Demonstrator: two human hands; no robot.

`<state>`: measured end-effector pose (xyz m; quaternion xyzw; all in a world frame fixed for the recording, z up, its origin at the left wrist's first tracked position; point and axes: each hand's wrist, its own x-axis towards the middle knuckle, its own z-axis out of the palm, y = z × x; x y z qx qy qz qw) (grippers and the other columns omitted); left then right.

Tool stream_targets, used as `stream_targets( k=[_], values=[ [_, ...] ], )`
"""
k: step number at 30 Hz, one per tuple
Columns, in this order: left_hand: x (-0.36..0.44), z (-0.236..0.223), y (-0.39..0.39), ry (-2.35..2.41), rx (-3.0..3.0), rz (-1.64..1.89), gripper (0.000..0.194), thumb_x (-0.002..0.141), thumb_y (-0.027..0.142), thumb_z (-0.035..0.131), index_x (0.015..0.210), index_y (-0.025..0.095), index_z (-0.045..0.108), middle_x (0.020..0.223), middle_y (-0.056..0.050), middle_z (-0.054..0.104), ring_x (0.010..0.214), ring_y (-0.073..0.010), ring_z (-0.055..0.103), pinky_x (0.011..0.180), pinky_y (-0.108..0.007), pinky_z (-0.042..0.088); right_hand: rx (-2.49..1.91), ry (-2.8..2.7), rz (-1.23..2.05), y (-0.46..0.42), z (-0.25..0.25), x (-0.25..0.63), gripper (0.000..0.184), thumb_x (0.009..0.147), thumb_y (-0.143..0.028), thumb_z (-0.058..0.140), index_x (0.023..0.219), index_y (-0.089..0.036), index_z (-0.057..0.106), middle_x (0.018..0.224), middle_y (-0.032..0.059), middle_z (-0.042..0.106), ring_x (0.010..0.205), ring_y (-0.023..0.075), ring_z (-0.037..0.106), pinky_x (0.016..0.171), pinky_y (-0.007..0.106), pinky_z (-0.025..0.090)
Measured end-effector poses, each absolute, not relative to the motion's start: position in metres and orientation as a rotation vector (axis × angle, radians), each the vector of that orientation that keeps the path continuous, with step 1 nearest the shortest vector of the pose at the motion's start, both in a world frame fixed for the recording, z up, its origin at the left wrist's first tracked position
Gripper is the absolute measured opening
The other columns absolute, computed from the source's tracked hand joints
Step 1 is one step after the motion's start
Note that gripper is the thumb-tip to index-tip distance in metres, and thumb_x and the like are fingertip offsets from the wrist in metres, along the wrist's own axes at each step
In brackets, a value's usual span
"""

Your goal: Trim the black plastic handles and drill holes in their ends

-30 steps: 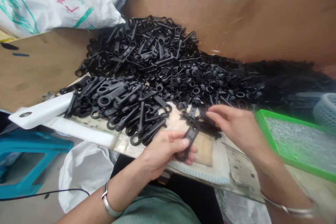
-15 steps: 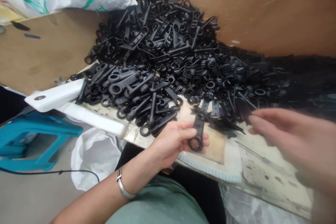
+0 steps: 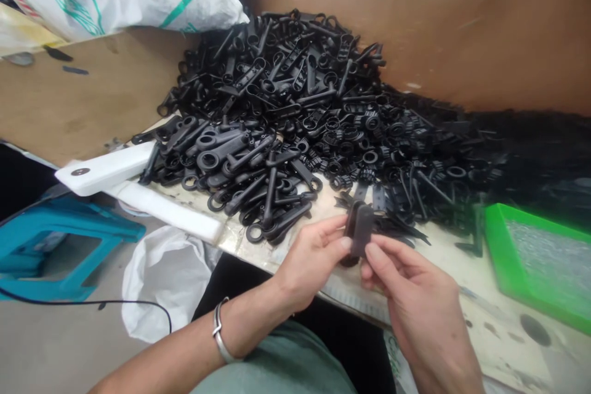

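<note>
My left hand (image 3: 307, 265) pinches a black plastic lever piece (image 3: 349, 257) between thumb and fingers, above the table's front edge. A flat black plastic plate with a rounded top (image 3: 364, 229) is pinched in my right hand (image 3: 422, 298) and stands against the face of the lever piece. Whether the two are joined I cannot tell, as the plate hides most of the lever piece. Just behind my hands lie thin black pieces with pointed ends (image 3: 401, 229). To the left is a heap of black lever pieces with ringed ends (image 3: 240, 160).
A large pile of black plastic parts (image 3: 295, 68) covers the back of the table (image 3: 503, 351). At right stands a green tray (image 3: 501, 258) of small clear pieces. A white bar (image 3: 170, 209) juts out at left, above a blue stool (image 3: 60, 228) and a white bag (image 3: 161, 283).
My right hand has come left from the table's right side, bringing the flat plate against the lever piece in my left hand. The green tray now shows.
</note>
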<state>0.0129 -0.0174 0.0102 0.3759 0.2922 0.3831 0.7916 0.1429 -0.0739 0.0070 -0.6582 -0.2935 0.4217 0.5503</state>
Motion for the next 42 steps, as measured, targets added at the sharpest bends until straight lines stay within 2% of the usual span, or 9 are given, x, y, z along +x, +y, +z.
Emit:
stream_targets(
  k=[8, 12, 20, 23, 27, 29, 31, 37, 42],
  values=[
    [0.009, 0.001, -0.017, 0.580, 0.904, 0.835, 0.032, 0.091, 0.026, 0.064, 0.122, 0.019, 0.070, 0.107, -0.006, 0.073, 0.098, -0.0184, 0.064, 0.091, -0.028, 0.047, -1.645, -0.839, 1.003, -0.066, 0.014, 0.150, 0.039, 0.071, -0.049, 0.084, 0.089, -0.018, 0.069, 0.065, 0.0030, 0.068, 0.057, 0.0157, 0.063, 0.056, 0.025, 0.058],
    [0.008, -0.002, -0.017, 0.569, 1.015, 0.822, 0.036, 0.086, 0.025, 0.072, 0.122, 0.018, 0.068, 0.104, -0.006, 0.071, 0.099, -0.0205, 0.064, 0.091, -0.029, 0.048, -1.648, -0.855, 1.061, -0.066, 0.016, 0.150, 0.039, 0.071, -0.051, 0.083, 0.084, -0.017, 0.069, 0.064, 0.0043, 0.068, 0.057, 0.0166, 0.066, 0.057, 0.025, 0.060],
    [0.005, 0.002, -0.017, 0.737, 1.324, 0.861, 0.026, 0.092, 0.021, 0.062, 0.116, 0.020, 0.070, 0.097, -0.002, 0.069, 0.102, -0.0206, 0.062, 0.093, -0.028, 0.048, -1.718, -1.009, 1.131, -0.060, 0.019, 0.154, 0.039, 0.077, -0.056, 0.076, 0.081, -0.018, 0.067, 0.064, 0.0044, 0.069, 0.057, 0.0187, 0.068, 0.055, 0.026, 0.058],
    [0.002, 0.003, -0.017, 0.767, 1.398, 0.846, 0.032, 0.096, 0.021, 0.054, 0.125, 0.023, 0.068, 0.100, -0.002, 0.070, 0.094, -0.0174, 0.064, 0.091, -0.028, 0.049, -1.749, -1.144, 1.001, -0.055, 0.022, 0.161, 0.039, 0.075, -0.054, 0.077, 0.087, -0.018, 0.069, 0.079, 0.0072, 0.073, 0.068, 0.0207, 0.070, 0.060, 0.028, 0.059],
    [0.000, 0.002, -0.019, 0.769, 1.409, 0.769, 0.038, 0.096, 0.022, 0.052, 0.133, 0.025, 0.062, 0.103, -0.002, 0.070, 0.083, -0.0148, 0.062, 0.080, -0.026, 0.051, -1.548, -1.073, 0.979, -0.049, 0.023, 0.167, 0.053, 0.075, -0.049, 0.081, 0.117, -0.021, 0.067, 0.108, 0.0090, 0.073, 0.096, 0.0226, 0.070, 0.082, 0.033, 0.061],
    [0.000, 0.003, -0.020, 0.735, 1.391, 0.748, 0.038, 0.096, 0.022, 0.053, 0.133, 0.023, 0.062, 0.106, -0.003, 0.069, 0.088, -0.0157, 0.062, 0.083, -0.027, 0.051, -1.422, -0.981, 1.165, -0.048, 0.020, 0.165, 0.051, 0.079, -0.048, 0.079, 0.122, -0.023, 0.066, 0.112, 0.0092, 0.072, 0.096, 0.0219, 0.070, 0.080, 0.033, 0.061],
    [0.000, 0.004, -0.021, 0.700, 1.365, 0.740, 0.035, 0.096, 0.022, 0.054, 0.129, 0.020, 0.065, 0.106, -0.004, 0.068, 0.091, -0.0162, 0.061, 0.085, -0.027, 0.051, -1.345, -0.896, 1.260, -0.048, 0.016, 0.162, 0.044, 0.081, -0.048, 0.078, 0.116, -0.023, 0.069, 0.111, 0.0095, 0.073, 0.091, 0.0211, 0.069, 0.074, 0.031, 0.060],
    [-0.004, 0.006, -0.022, 0.708, 1.386, 0.736, 0.026, 0.095, 0.023, 0.056, 0.114, 0.017, 0.072, 0.093, -0.003, 0.069, 0.082, -0.0146, 0.062, 0.080, -0.025, 0.051, -1.293, -0.854, 1.138, -0.057, 0.006, 0.151, 0.025, 0.084, -0.041, 0.078, 0.102, -0.024, 0.074, 0.104, 0.0068, 0.074, 0.090, 0.0190, 0.068, 0.073, 0.027, 0.058],
    [-0.002, 0.007, -0.016, 0.674, 1.257, 0.712, 0.022, 0.093, 0.022, 0.059, 0.108, 0.015, 0.074, 0.093, -0.004, 0.068, 0.085, -0.0150, 0.062, 0.079, -0.024, 0.049, -1.335, -0.786, 1.115, -0.054, 0.000, 0.147, 0.030, 0.083, -0.045, 0.078, 0.103, -0.022, 0.073, 0.101, 0.0073, 0.075, 0.082, 0.0188, 0.069, 0.068, 0.028, 0.059]
  ],
)
